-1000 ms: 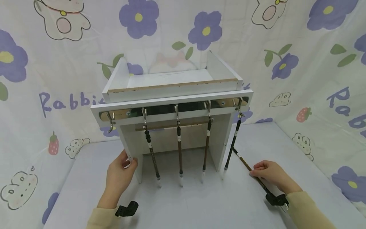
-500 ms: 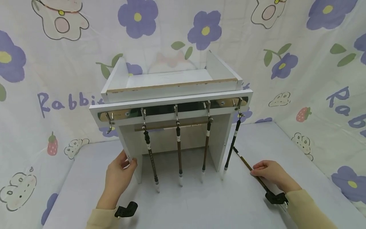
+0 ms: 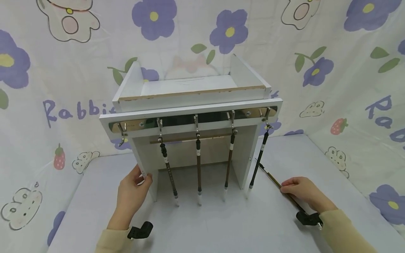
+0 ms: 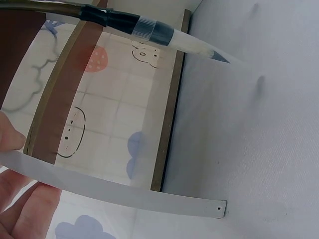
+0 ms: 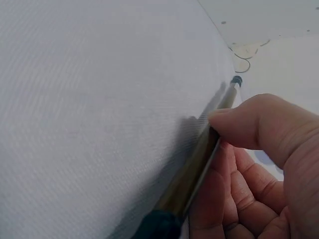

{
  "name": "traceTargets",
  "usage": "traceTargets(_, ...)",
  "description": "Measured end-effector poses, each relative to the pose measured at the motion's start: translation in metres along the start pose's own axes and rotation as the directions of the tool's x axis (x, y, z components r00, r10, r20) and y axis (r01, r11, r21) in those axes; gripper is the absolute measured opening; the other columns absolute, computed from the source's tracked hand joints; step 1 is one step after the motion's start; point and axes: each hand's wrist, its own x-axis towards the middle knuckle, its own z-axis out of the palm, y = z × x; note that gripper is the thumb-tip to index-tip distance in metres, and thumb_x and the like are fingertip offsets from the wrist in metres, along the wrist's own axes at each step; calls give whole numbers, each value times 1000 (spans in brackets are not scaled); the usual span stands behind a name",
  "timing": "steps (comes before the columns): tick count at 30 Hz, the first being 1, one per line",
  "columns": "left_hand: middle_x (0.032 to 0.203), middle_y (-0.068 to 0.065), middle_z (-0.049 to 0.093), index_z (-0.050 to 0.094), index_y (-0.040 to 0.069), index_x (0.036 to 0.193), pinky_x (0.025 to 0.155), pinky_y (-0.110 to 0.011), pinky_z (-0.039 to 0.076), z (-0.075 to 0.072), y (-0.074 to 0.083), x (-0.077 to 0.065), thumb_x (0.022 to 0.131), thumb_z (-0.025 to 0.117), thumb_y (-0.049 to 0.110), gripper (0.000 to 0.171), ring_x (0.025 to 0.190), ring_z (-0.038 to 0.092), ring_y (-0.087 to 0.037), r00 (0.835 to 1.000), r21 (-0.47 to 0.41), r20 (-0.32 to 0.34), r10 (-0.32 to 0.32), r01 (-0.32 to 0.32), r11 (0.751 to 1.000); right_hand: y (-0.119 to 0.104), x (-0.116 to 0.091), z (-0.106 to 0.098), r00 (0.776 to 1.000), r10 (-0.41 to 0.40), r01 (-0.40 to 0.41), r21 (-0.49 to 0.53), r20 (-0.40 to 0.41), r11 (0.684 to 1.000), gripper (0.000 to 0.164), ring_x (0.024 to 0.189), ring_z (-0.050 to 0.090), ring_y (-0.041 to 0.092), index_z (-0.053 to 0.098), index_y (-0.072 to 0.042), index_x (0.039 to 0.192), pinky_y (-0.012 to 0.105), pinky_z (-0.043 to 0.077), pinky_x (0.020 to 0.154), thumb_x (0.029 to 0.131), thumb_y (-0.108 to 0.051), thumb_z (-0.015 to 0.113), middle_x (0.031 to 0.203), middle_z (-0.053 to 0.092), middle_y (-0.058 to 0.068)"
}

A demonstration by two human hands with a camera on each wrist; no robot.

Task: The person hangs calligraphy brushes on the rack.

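My left hand (image 3: 133, 191) grips the left side panel (image 4: 124, 190) of a white wooden stand (image 3: 190, 105), with thumb and fingers on opposite faces. At lower right, my right hand (image 3: 305, 192) pinches a calligraphy brush (image 3: 270, 176) by its brown handle, between thumb and fingers. This brush slants low over the white tabletop, casting a shadow on it in the right wrist view. Its bristle end is hidden near the wrist. Several similar brushes hang bristles down from the stand's hooks; one white-and-grey bristle tip (image 4: 199, 47) shows close up in the left wrist view.
A metal hook strip (image 3: 180, 120) runs along the stand's front, its leftmost hook (image 3: 121, 135) bare. The nearest hanging brush (image 3: 259, 158) to my right hand is at the strip's right end. Patterned cloth (image 3: 357, 105) encloses the back and sides of the tabletop (image 3: 202, 232).
The head view has shifted slightly. Both hands keep their holds, and the brush in my right hand has barely moved.
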Motion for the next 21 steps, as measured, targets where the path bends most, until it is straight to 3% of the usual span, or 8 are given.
traceTargets(11,138,-3,55,43,23,147,86,-45,54,0,1,0,96,57,31,54,113,60,-31,1000,-15,7,-7,8,1000,-11,-5,-3,998,-60,60,-17,16,998,33,78,57,20,67,3,113,32,48,67,90,-21,67,96,66,8)
traceTargets(21,137,-3,55,44,23,146,86,-45,54,-1,2,1,96,58,29,53,112,60,-32,1000,-11,-1,15,-15,1000,-40,-25,-17,983,-164,162,-34,-86,986,39,87,59,22,60,5,119,33,50,70,95,-26,61,103,66,16)
